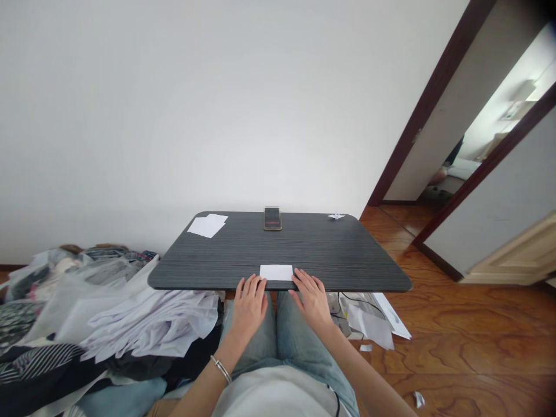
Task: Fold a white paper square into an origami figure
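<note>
A small folded white paper [276, 272] lies at the near edge of a dark grey table [330, 255]. My left hand [249, 304] rests with fingers stretched flat, fingertips touching the paper's left end. My right hand [311, 298] lies flat too, its fingertips on the paper's right end. Neither hand grips anything. A bracelet sits on my left wrist.
A phone [272, 218] stands at the table's far edge, loose white sheets [207, 225] at the far left, a tiny paper crane [336, 216] at the far right. Heaped clothes and bags [87, 313] fill the left; papers [373, 318] lie on the wooden floor. A doorway [469, 150] opens right.
</note>
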Tool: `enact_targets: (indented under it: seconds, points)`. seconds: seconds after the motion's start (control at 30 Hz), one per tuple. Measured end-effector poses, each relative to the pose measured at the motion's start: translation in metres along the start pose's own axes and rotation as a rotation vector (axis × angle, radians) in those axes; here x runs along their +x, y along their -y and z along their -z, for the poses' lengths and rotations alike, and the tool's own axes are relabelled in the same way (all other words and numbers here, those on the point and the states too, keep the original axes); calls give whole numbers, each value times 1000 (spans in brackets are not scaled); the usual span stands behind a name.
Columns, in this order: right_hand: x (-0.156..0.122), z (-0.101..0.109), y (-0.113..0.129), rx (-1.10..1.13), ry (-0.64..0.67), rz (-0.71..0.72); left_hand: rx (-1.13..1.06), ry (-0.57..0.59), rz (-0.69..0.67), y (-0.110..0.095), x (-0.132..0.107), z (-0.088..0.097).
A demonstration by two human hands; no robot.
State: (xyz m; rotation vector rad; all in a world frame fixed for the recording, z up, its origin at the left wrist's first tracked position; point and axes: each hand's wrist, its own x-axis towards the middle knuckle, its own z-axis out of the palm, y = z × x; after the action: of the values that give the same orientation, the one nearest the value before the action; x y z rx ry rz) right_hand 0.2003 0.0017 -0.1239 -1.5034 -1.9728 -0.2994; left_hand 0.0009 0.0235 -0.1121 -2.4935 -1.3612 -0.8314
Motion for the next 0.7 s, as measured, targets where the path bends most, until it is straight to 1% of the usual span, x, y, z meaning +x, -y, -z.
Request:
enact_targets:
  seconds: [0.07, 0.2, 0.3, 0.5, 0.6, 0.7]
  points:
    - [2, -4, 6, 21, 17, 35, 11, 8, -19, -4, 4, 0]
    - [5, -8, 18, 2, 38, 11, 22, 42, -72, -14, 10, -6]
    - [4, -8, 22, -24, 40, -5, 23, 64, -84, -17, 10, -8]
    - [4, -3, 21, 2, 44, -37, 10, 94, -73, -11, 7, -4]
    - [11, -4, 19, 43, 50, -5, 2, 102, -87, -8, 7, -4]
    - [22, -8, 21, 72, 87, 14, 2, 92, -82, -7, 7, -6]
